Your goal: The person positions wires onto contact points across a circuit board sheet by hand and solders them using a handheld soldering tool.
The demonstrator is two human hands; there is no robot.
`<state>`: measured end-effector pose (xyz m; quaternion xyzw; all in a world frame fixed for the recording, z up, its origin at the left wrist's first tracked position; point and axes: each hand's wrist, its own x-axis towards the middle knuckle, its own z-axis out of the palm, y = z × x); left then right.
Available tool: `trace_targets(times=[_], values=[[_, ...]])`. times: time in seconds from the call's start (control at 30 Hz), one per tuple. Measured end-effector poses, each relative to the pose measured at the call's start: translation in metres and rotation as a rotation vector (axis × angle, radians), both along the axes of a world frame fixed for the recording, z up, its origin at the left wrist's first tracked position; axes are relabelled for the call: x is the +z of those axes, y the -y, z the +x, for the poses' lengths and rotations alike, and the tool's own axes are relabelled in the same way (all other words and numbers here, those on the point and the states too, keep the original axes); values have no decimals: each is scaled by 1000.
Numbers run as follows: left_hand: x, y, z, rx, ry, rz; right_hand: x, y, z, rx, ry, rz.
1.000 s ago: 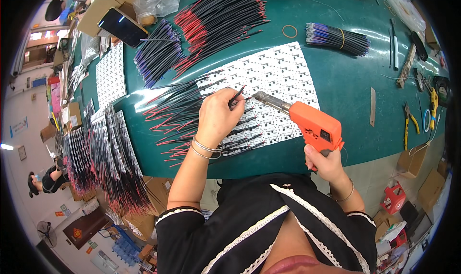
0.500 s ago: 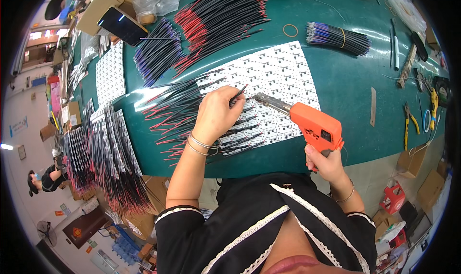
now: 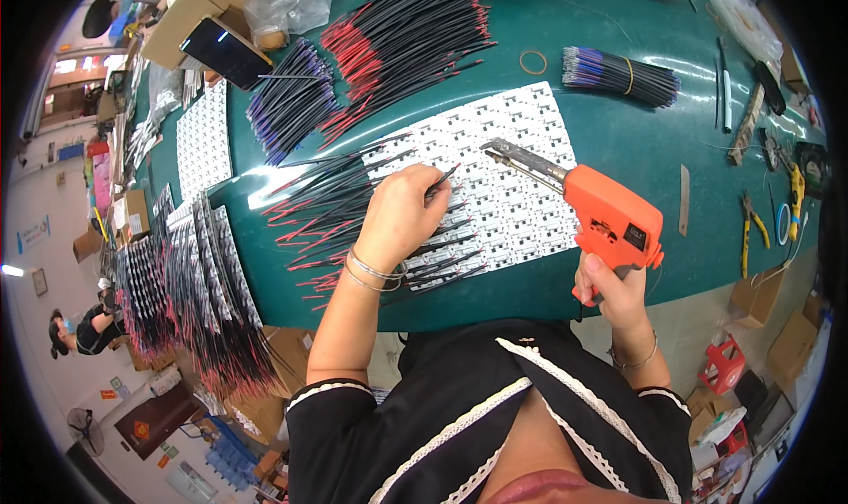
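My right hand (image 3: 613,288) grips the handle of an orange soldering gun (image 3: 614,212), its metal tip pointing left above a white circuit board panel (image 3: 530,151) printed with small black marks. Over the panel's left part, my left hand (image 3: 408,205) is closed, pinching a black wire (image 3: 439,181) with a red end that sticks out past the fingertips. The gun's tip is apart from that wire. Several black wires with red ends (image 3: 309,226) lie across the panel's left side, beneath and around my left hand.
Piles of red-ended wires (image 3: 415,36) and purple-ended wires (image 3: 291,102) lie at the back, near a phone (image 3: 225,52). A banded wire bundle (image 3: 623,74) rests back right. Wired panels (image 3: 199,283) hang over the left edge. Pliers (image 3: 753,230) and a metal strip (image 3: 684,200) lie right.
The soldering gun has moved right, away from the wire in my left hand, with my right hand shifting the same way. My left hand has barely moved.
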<state>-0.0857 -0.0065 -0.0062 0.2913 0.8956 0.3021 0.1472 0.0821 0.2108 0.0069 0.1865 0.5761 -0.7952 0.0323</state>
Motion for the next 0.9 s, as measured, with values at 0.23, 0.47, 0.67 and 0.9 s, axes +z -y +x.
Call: trace_targets(times=[0.23,0.47,0.67,0.9], values=[[6,15,2,202,276,98,0,-1,-14,-11,-34,-4],[18,12,-1,174,-11,184,-2,-3,-18,5,-6,-12],[17,-2,-6,267,72,162,-1,-1,-18,6,6,-6],[10,-6,-11,246,123,58,-7,0,-10,76,24,23]])
